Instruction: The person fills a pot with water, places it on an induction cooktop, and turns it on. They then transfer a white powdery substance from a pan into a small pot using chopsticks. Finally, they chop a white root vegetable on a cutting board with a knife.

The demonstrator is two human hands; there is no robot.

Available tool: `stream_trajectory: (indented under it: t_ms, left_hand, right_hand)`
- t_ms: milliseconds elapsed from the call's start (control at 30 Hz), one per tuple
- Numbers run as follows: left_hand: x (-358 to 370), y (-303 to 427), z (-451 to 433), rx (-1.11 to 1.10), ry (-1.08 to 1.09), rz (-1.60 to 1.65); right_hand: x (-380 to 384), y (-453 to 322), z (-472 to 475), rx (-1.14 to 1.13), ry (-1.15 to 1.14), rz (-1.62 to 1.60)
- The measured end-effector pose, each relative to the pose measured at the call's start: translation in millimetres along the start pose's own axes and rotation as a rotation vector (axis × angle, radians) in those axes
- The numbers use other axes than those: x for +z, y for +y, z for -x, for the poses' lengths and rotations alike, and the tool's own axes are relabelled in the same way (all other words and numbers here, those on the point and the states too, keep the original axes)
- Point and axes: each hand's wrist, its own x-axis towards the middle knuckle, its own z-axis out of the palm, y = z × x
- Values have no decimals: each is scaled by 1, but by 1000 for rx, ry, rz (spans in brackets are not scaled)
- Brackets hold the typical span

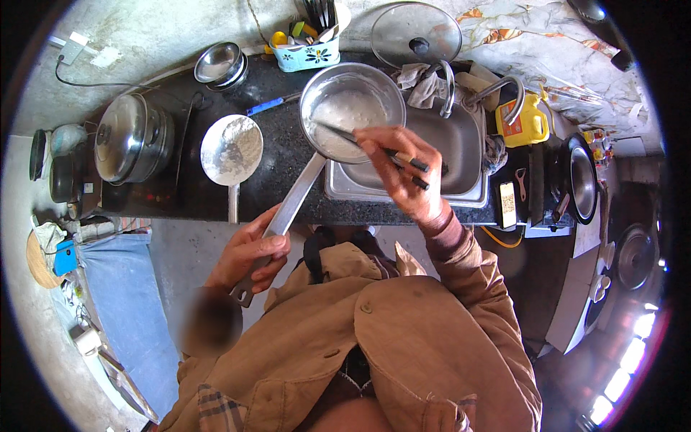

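My left hand point(253, 254) is wrapped around the long flat handle of a metal saucepan point(398, 100), which is held above the counter and the sink's left edge. Inside the pan lies a whitish, wet flour mixture point(351, 110), with smears up the wall. My right hand point(413, 183) grips a pair of dark chopsticks point(340, 132), their tips down in the pan at the mixture. To the left, a smaller long-handled metal scoop point(234, 202) stands on the counter with dry white flour point(240, 148) in it.
A steel sink point(459, 129) with a curved faucet point(449, 86) lies right of the pan. Behind are a glass lid point(391, 32), a utensil basket point(307, 58) and a blue-handled tool point(265, 106). A large steel pot point(121, 140) stands left; a yellow jug point(521, 121), phone point(507, 205) and wok point(583, 178) right.
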Motion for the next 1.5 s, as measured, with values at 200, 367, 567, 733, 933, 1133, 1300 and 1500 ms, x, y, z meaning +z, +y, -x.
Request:
stream_trajectory:
  t_ms: [200, 367, 567, 733, 933, 1133, 1300, 1500]
  left_hand:
    - [-6, 1, 2, -6, 16, -54]
    - [-9, 0, 6, 8, 52, -6]
    - [-5, -2, 2, -17, 20, -19]
    - [-19, -11, -4, 32, 72, -1]
    - [-32, -19, -15, 19, 42, 78]
    - [-78, -37, -35, -18, 38, 111]
    - [-127, -58, -58, -25, 28, 239]
    - [-163, -62, -74, -39, -6, 205]
  right_hand:
    - [-17, 11, -5, 314, -24, -324]
    - [-43, 13, -9, 402, -140, -419]
    - [-24, 39, -23, 9, -48, 25]
    - [-31, 30, 2, 124, -221, 59]
    - [16, 63, 2, 18, -246, 76]
    - [55, 68, 21, 146, -448, -129]
    - [89, 127, 27, 60, -378, 155]
    - [126, 136, 28, 129, -431, -47]
